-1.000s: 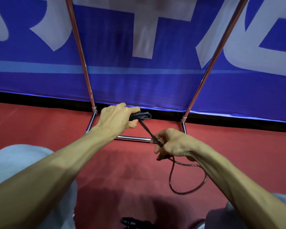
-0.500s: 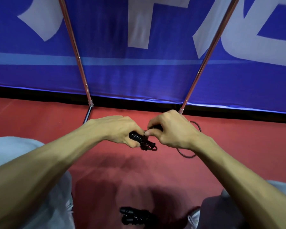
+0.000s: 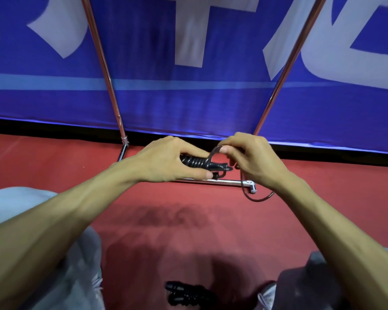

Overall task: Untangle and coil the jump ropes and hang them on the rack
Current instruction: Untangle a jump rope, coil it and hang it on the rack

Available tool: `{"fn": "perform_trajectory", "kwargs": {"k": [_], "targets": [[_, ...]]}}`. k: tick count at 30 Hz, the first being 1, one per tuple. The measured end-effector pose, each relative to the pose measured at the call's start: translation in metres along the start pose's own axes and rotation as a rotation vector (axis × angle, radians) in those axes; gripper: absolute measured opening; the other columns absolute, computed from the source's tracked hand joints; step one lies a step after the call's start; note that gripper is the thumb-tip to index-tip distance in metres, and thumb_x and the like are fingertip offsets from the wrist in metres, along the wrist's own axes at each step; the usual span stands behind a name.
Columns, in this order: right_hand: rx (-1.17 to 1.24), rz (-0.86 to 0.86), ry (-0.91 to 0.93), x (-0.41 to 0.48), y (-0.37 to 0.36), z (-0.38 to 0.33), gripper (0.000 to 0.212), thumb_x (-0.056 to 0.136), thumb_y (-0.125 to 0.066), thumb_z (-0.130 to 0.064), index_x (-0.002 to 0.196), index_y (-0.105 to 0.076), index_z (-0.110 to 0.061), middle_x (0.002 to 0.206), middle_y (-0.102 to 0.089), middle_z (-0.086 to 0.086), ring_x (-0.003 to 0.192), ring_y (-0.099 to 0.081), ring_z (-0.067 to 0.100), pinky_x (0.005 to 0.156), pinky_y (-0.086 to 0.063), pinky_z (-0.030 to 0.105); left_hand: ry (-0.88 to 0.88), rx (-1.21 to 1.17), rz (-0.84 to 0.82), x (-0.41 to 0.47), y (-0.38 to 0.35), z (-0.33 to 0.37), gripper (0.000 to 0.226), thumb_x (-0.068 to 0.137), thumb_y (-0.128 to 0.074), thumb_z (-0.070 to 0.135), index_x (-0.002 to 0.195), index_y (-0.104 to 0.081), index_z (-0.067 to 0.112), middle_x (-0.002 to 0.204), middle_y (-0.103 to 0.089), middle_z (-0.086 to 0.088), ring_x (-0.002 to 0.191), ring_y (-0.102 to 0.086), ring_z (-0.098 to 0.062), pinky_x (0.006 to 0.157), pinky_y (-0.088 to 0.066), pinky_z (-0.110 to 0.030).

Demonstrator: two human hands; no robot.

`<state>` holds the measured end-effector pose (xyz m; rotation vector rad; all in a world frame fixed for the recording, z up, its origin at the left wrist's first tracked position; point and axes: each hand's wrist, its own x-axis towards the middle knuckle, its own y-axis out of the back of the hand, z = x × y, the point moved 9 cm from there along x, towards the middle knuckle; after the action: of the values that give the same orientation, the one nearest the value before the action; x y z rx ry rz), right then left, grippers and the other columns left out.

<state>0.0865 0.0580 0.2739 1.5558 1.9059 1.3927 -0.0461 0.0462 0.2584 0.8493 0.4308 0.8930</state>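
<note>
My left hand (image 3: pixel 166 159) grips the black jump rope handles (image 3: pixel 199 163), which have dark cord wound round them in several turns. My right hand (image 3: pixel 249 157) pinches the thin dark cord (image 3: pixel 213 152) and holds it arched over the handles. A short loop of the cord (image 3: pixel 255 198) hangs below my right wrist. The chrome rack (image 3: pixel 222 181) stands just beyond my hands, with its base bar on the floor and two slanted poles (image 3: pixel 101 63) rising from it. A second black jump rope (image 3: pixel 186 294) lies bundled on the floor between my knees.
A blue banner with white lettering (image 3: pixel 188 97) closes off the space behind the rack. The floor is red matting (image 3: pixel 188 220). My knees in grey trousers (image 3: pixel 43 253) fill the lower corners.
The long loop of cord that hung to the floor has been taken up into turns round the handles. My right hand has come up next to my left, and only a short loop hangs.
</note>
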Motion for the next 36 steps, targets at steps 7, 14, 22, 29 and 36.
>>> {"fn": "perform_trajectory", "kwargs": {"k": [7,14,22,29,36], "targets": [[0.362,-0.1,-0.251,-0.005,-0.016,0.013,0.006,0.089,-0.064,-0.008,0.088,-0.069,-0.012,0.057,-0.059,-0.01,0.056,-0.063,0.008,0.056,-0.051,0.023,0.146,-0.403,0.275,-0.003,0.03,-0.026,0.011,0.085,-0.067,0.042,0.094,-0.074,0.044,0.059,-0.056,0.005,0.05,-0.051,-0.013,0.046,-0.037,-0.025],[0.758,-0.252,-0.442,-0.013,-0.052,0.005,0.024,0.094,-0.053,-0.001,0.115,-0.062,-0.009,0.073,-0.06,0.008,0.048,-0.054,0.019,0.048,-0.05,0.026,0.398,-0.613,0.525,-0.003,0.037,-0.066,0.021,0.085,-0.065,0.047,0.077,-0.072,0.029,0.055,-0.055,-0.005,0.043,-0.05,-0.017,0.04,-0.032,-0.02],[0.617,-0.256,-0.499,-0.021,-0.066,0.004,0.024,0.097,-0.051,-0.023,0.095,-0.068,-0.007,0.072,-0.059,0.003,0.041,-0.039,0.011,0.041,-0.03,0.02,0.525,-0.665,0.685,-0.004,0.045,-0.095,0.025,0.086,-0.064,0.048,0.09,-0.074,0.026,0.056,-0.057,-0.008,0.043,-0.051,-0.019,0.04,-0.034,-0.021],[-0.05,-0.272,-0.071,-0.02,-0.052,-0.032,0.031,0.088,-0.06,-0.048,0.098,-0.06,-0.019,0.059,-0.051,-0.004,0.061,-0.05,0.013,0.058,-0.043,0.029,0.453,-0.064,0.509,0.011,0.032,-0.094,0.048,0.083,-0.057,0.066,0.129,-0.048,0.06,0.118,-0.069,0.005,0.107,-0.064,-0.029,0.081,-0.052,-0.036],[-0.431,-0.151,0.418,-0.022,-0.03,-0.071,0.03,0.093,-0.036,-0.035,0.08,-0.056,-0.016,0.071,-0.057,0.001,0.057,-0.057,0.03,0.041,-0.036,0.033,0.253,0.383,0.276,0.023,0.003,-0.069,0.035,0.091,-0.044,0.064,0.124,-0.046,0.051,0.094,-0.061,0.004,0.099,-0.061,-0.031,0.07,-0.039,-0.035]]}}
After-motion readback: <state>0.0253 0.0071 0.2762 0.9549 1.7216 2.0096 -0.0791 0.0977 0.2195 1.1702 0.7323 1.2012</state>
